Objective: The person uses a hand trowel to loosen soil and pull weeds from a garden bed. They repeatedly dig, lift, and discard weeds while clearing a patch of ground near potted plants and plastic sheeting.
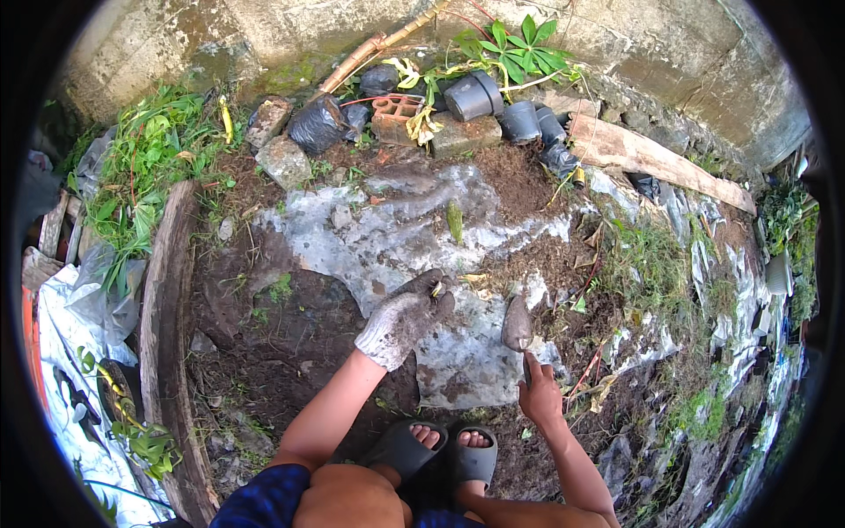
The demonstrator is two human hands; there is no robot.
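Observation:
My left hand (409, 317) wears a soiled white knit glove, dark with dirt over the fingers. Its fingers are curled around a small pale yellow scrap (436, 288), too small to identify. Bare, my right hand (542, 395) grips the dark handle of a hand trowel (517, 325), its soil-coated blade pointing away from me. Beneath both hands spreads a worn grey plastic sheet (462, 376), torn and partly covered with soil. A few dry yellowish leaf bits (473, 278) lie just beyond the gloved fingers.
A weathered timber beam (162, 317) runs along the left, beside pulled weeds (148, 158). At the back, concrete blocks (465, 134), a hollow clay brick (396, 119) and black plant pots (474, 96) line a wall (634, 39). A wooden plank (653, 158) lies back right. My sandalled feet (475, 455) are close in front.

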